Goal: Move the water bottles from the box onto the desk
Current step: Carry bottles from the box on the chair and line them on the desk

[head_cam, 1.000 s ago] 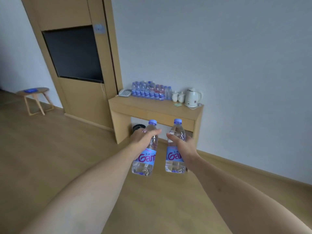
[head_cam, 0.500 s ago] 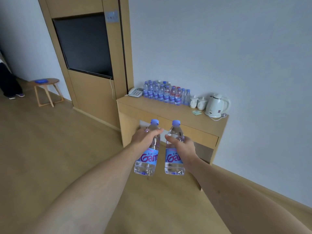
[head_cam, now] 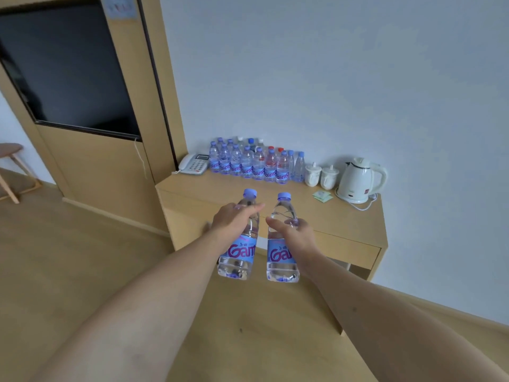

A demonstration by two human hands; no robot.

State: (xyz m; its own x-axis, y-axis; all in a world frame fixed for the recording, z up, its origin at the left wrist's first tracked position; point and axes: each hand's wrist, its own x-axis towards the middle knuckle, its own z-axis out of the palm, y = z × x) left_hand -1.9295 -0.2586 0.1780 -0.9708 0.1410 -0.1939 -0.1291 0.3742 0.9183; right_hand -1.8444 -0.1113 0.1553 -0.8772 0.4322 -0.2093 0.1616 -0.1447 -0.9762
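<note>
My left hand (head_cam: 232, 219) grips a clear water bottle (head_cam: 239, 260) with a blue label and blue cap, held upright in the air. My right hand (head_cam: 294, 233) grips a second, matching bottle (head_cam: 281, 261) beside it. Both bottles hang in front of the wooden desk (head_cam: 355, 232), just short of its front edge. Several more water bottles (head_cam: 253, 162) stand in rows at the back of the desk against the wall. The box is out of view.
On the desk stand a white telephone (head_cam: 193, 163) at the left, two white lidded cups (head_cam: 321, 175), a white kettle (head_cam: 359, 180) with its cord, and green packets (head_cam: 322, 195). A wooden panel with a black screen (head_cam: 68, 70) rises left of the desk. A small stool (head_cam: 11, 166) stands far left.
I have come closer to the desk, which now looms larger and lower in view. Both hands still carry their bottles upright, side by side.
</note>
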